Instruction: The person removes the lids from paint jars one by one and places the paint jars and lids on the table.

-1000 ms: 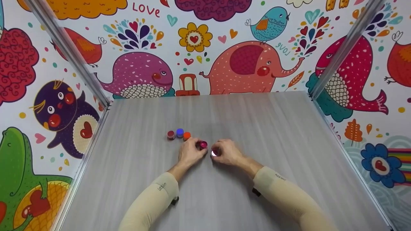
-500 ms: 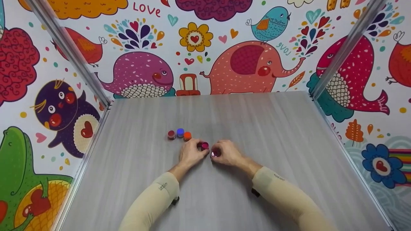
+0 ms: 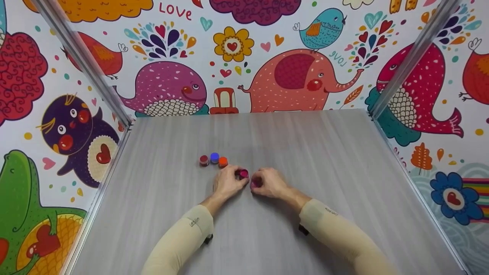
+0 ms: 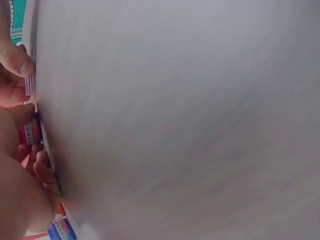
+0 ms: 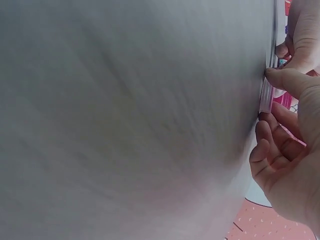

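While the left hand [image 3: 227,182] pinches an open magenta pot [image 3: 242,174] on the grey table [image 3: 305,152] and the right hand [image 3: 269,182] grips its clear lid [image 5: 267,97], a tilt could spill paint; only the head view shows three more pots [image 3: 214,160] just beyond.

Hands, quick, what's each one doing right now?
Left hand: fingers curled round the small magenta pot.
Right hand: pinching the clear lid, pink inside, low over the table.
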{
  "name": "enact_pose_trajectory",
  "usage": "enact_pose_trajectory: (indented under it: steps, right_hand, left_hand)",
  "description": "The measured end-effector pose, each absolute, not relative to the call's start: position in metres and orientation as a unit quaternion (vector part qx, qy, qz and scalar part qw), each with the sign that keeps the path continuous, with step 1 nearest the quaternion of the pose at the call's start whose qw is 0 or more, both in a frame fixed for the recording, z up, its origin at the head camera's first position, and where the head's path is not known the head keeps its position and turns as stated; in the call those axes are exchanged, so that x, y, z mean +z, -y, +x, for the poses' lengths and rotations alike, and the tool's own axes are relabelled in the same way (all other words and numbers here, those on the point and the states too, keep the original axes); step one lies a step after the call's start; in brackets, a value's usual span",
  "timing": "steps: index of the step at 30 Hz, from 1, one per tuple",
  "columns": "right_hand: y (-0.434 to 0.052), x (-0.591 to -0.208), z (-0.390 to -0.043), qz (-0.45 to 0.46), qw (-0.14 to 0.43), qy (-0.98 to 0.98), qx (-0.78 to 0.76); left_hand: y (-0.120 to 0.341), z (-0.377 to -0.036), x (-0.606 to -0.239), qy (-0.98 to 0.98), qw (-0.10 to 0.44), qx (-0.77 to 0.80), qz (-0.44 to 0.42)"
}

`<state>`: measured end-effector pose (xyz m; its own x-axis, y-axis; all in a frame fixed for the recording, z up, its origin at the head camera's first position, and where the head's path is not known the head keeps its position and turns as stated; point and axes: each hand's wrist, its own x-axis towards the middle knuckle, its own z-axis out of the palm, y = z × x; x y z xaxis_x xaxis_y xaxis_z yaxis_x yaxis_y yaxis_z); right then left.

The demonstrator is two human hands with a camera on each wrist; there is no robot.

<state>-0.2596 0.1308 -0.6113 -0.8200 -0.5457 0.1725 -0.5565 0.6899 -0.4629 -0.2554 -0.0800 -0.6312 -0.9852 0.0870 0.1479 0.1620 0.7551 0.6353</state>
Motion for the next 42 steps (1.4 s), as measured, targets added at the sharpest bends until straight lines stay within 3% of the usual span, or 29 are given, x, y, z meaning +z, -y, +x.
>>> enact_pose_trajectory:
  steps: [27,42]
  right_hand:
    - [-0.131,-0.606,-0.260,0.307,0.009,0.910,0.278]
    - [-0.124,-0.577,-0.262,0.284,0.007,0.912,0.294]
  left_hand:
    - [0.080,-0.251,-0.623,0.937,0.054,-0.337,-0.068]
    - [0.106,-0.246,-0.621,0.915,0.071,-0.390,-0.071]
